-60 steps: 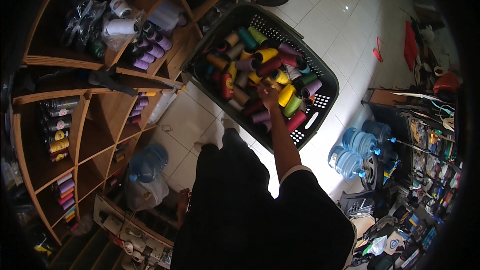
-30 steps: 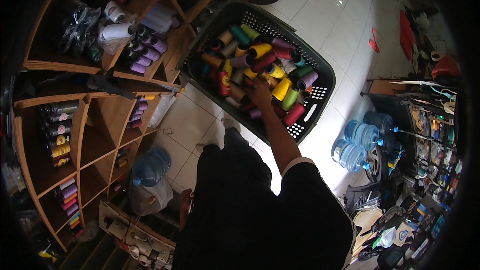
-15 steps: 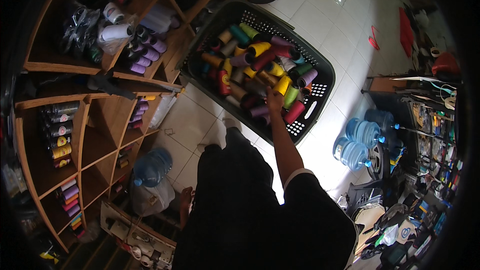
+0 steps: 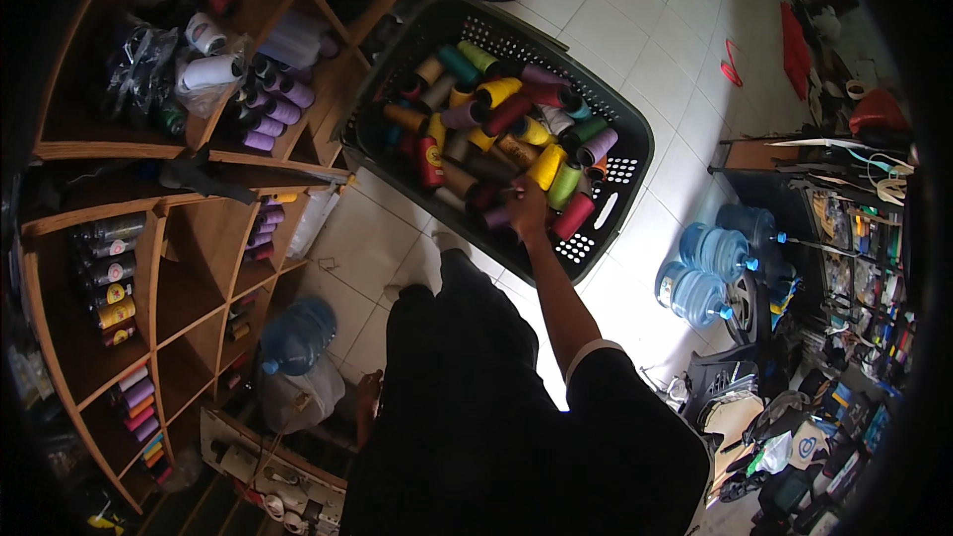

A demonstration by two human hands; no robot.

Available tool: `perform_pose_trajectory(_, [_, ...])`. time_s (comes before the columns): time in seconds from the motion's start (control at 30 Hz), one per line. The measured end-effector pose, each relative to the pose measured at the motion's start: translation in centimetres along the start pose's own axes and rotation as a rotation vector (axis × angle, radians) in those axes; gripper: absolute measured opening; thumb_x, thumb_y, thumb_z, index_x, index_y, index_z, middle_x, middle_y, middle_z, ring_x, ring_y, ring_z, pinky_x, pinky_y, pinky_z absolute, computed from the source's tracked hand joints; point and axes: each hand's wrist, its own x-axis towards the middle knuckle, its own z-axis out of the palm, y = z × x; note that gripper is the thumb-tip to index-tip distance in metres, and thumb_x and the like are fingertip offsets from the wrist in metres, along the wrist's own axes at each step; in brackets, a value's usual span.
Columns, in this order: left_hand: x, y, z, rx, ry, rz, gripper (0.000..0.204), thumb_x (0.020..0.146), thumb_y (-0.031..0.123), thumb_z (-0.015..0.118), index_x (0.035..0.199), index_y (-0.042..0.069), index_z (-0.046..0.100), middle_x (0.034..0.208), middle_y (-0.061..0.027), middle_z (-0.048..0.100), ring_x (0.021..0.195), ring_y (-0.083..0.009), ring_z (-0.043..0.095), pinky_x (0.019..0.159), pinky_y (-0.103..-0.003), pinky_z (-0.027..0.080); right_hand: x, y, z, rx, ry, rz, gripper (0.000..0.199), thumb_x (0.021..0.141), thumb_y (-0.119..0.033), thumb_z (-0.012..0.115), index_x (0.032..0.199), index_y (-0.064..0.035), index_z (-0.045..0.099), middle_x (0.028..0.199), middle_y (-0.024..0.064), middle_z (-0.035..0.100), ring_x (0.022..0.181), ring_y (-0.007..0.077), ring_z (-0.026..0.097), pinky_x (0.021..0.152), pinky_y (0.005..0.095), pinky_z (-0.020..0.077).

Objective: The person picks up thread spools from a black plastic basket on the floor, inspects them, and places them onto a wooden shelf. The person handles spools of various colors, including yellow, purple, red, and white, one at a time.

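Note:
A dark plastic laundry basket stands on the white tiled floor, filled with several thread cones in yellow, red, green, purple and brown. My right hand reaches into its near side and lies on the cones, between a purple cone and a red cone. Whether its fingers grip one is unclear. My left hand hangs low beside my dark clothing, small and dim, and its fingers cannot be made out.
Wooden shelves on the left hold purple, white and other thread cones. Blue water bottles stand at the right and lower left. Cluttered racks fill the right side.
My right hand has shifted slightly within the near part of the basket, moving among the cones. The view has tilted a little.

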Motion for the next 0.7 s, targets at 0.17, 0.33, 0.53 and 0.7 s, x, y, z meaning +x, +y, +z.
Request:
perform_pose_trajectory(0.17, [-0.3,2.8,-0.4,-0.044,0.003,-0.187,0.033,0.091,0.036,0.056,0.102,0.005,0.058,0.074,0.0002,0.054,0.058,-0.0074,0.047,0.047,-0.026,0.035,-2.2,-5.0,0.4,-0.406,-0.289,-0.189,0.037,0.069,-0.025,0.074,0.097,-0.0052,0.063,0.106,0.0178,0.059,0.09,0.0369,0.06,0.084,0.0439,0.0475])
perform_pose_trajectory(0.33, [-2.1,6.9,-0.9,-0.193,0.077,-0.357,0.033,0.089,0.038,0.057,0.108,0.01,0.055,0.076,-0.0002,0.056,0.054,-0.0081,0.048,0.042,-0.024,0.032,-1.6,-3.4,4.0,-0.588,-0.209,-0.237,0.033,0.072,-0.024,0.069,0.1,-0.0079,0.063,0.103,0.0172,0.061,0.092,0.0372,0.06,0.084,0.0452,0.0478])
perform_pose_trajectory(0.53, [-2.3,7.1,-0.4,-0.335,0.156,-0.375,0.032,0.089,0.037,0.058,0.107,0.011,0.055,0.078,-0.0018,0.06,0.059,-0.0094,0.052,0.048,-0.023,0.036,0.4,-2.8,4.2,-0.519,-0.251,-0.106,0.032,0.072,-0.021,0.065,0.1,-0.0057,0.064,0.091,0.0186,0.065,0.087,0.0362,0.064,0.074,0.0438,0.0517])
perform_pose_trajectory(0.7, [0.0,-1.9,0.4,-0.218,0.06,0.07,0.028,0.089,0.03,0.061,0.102,0.006,0.058,0.084,-0.0052,0.06,0.072,-0.0129,0.056,0.061,-0.027,0.043,2.1,-3.9,0.0,-0.27,-0.148,0.035,0.027,0.074,-0.013,0.06,0.098,-0.003,0.064,0.081,0.0158,0.065,0.077,0.0309,0.065,0.073,0.0389,0.0532])
